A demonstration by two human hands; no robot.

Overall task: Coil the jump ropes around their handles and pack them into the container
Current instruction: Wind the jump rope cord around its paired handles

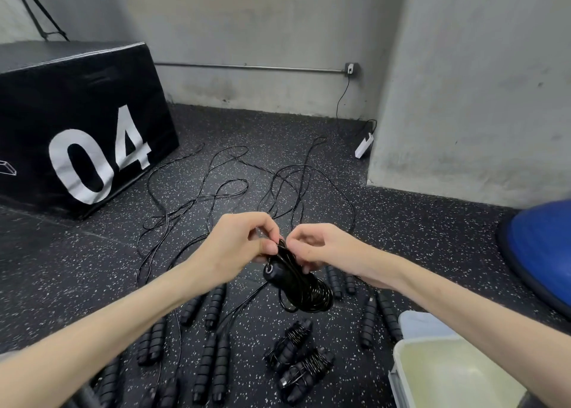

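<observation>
While it hangs above the floor (92, 253), the coiled jump rope (296, 287) is pinched by left hand (244, 244) and right hand (318, 247); two wound ropes (298, 355) lie below it, the container (398, 364) to its right.

Even, soft indoor light, faint shadows, mild sheen on the coiled rope (304, 290), wide-angle bending at edges, slightly soft focus.
</observation>
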